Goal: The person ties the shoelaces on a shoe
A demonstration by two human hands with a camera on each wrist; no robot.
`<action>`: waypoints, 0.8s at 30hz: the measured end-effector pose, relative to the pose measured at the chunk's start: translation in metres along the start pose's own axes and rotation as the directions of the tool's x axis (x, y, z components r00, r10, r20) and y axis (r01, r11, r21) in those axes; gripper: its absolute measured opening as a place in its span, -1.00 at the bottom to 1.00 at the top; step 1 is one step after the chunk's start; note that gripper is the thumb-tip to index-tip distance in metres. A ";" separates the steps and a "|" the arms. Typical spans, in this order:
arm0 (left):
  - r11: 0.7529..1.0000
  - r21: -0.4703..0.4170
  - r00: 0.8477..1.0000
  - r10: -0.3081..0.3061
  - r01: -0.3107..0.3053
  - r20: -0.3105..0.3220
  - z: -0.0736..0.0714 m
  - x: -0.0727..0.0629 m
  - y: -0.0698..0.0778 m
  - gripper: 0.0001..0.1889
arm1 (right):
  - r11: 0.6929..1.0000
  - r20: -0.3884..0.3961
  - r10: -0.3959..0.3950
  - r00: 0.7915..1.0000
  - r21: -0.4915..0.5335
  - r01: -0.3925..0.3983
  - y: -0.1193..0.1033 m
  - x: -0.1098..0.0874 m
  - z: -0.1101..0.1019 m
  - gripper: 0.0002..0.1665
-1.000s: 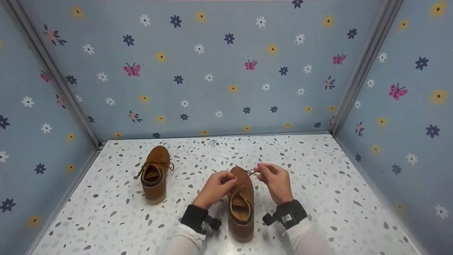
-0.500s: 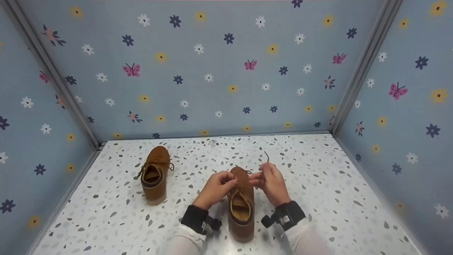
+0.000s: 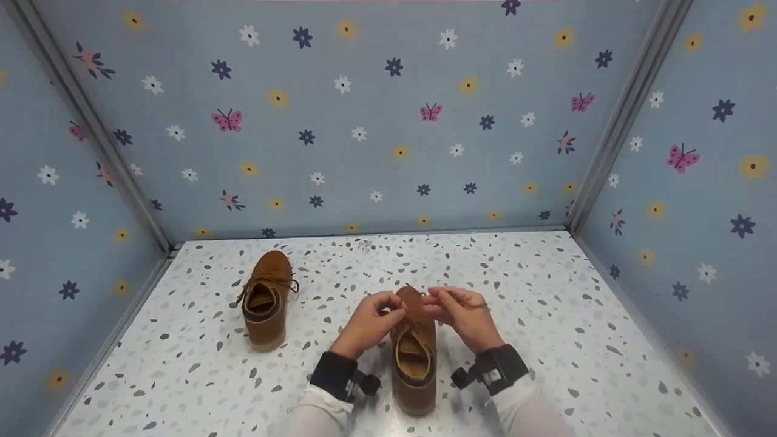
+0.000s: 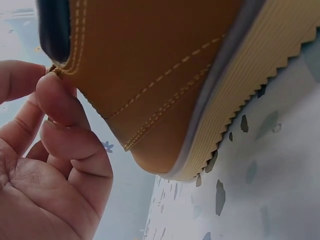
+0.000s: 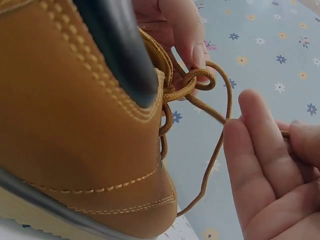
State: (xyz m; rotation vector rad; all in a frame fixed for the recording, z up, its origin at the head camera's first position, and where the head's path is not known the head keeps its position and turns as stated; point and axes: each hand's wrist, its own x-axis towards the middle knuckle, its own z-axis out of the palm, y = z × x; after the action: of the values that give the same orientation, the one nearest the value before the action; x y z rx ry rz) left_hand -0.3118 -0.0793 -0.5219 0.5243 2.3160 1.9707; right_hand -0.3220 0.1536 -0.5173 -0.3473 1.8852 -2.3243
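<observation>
Brown shoe (image 5: 90,140) is standing between left hand (image 3: 371,321) and right hand (image 3: 464,315), long axis running away from person. Left hand is lying nearer, pinching lace loop (image 5: 176,94) at shoe's throat. Right hand is holding lace strand (image 5: 206,109) farther out, two fingers pointing toward loop.

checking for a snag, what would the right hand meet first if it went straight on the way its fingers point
Likely the brown shoelace just ahead of the right hand, then perhaps the left hand; depth is unclear.
</observation>
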 end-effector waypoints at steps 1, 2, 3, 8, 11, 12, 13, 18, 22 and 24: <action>1.000 -0.004 1.000 0.002 -0.002 0.003 0.000 0.000 0.000 -0.88 | 1.000 -0.006 0.001 1.000 0.010 -0.001 0.001 0.000 0.000 -0.62; 1.000 -0.010 1.000 -0.001 0.002 0.007 0.000 0.000 0.001 -0.88 | 1.000 -0.008 0.008 1.000 0.024 -0.008 0.001 0.000 0.001 -0.64; 1.000 -0.019 1.000 -0.007 0.007 0.010 -0.001 -0.001 0.001 -0.88 | 0.999 -0.009 0.015 1.000 0.031 -0.015 0.002 0.000 0.001 -0.65; 0.993 -0.109 0.999 -0.036 0.038 0.020 -0.003 -0.002 0.007 -0.87 | 0.998 0.000 0.046 0.999 0.044 -0.046 0.002 0.002 0.002 -0.66; 0.983 -0.175 0.999 -0.044 0.044 0.007 -0.004 -0.003 0.009 -0.87 | 0.999 -0.018 0.048 0.999 0.005 -0.047 0.000 0.001 0.002 -0.64; 0.980 -0.195 0.999 -0.048 0.047 0.000 -0.005 -0.002 0.009 -0.87 | 0.999 -0.022 0.049 0.999 -0.008 -0.049 -0.001 0.001 0.001 -0.62; 0.976 -0.210 0.999 -0.053 0.050 -0.008 -0.005 -0.002 0.009 -0.86 | 0.998 -0.025 0.050 0.998 -0.026 -0.051 -0.002 0.001 0.000 -0.60; 0.966 -0.251 0.996 -0.077 0.061 -0.053 -0.008 -0.001 0.010 -0.80 | 0.994 0.010 0.050 0.999 -0.093 -0.049 -0.009 -0.001 -0.006 -0.47; 0.958 -0.281 0.993 -0.081 0.055 -0.081 -0.010 -0.001 0.011 -0.76 | 0.996 0.053 0.017 0.998 -0.090 -0.012 -0.015 -0.005 -0.011 -0.43; 0.950 -0.308 0.992 -0.083 0.051 -0.093 -0.011 -0.002 0.012 -0.76 | 0.998 0.055 0.003 0.998 -0.065 0.001 -0.018 -0.006 -0.013 -0.48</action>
State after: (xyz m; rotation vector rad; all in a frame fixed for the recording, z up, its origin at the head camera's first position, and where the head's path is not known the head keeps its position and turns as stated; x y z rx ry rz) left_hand -0.3102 -0.0882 -0.5084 0.3197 1.9916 2.3143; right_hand -0.3190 0.1707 -0.5026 -0.4135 1.9380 -2.2327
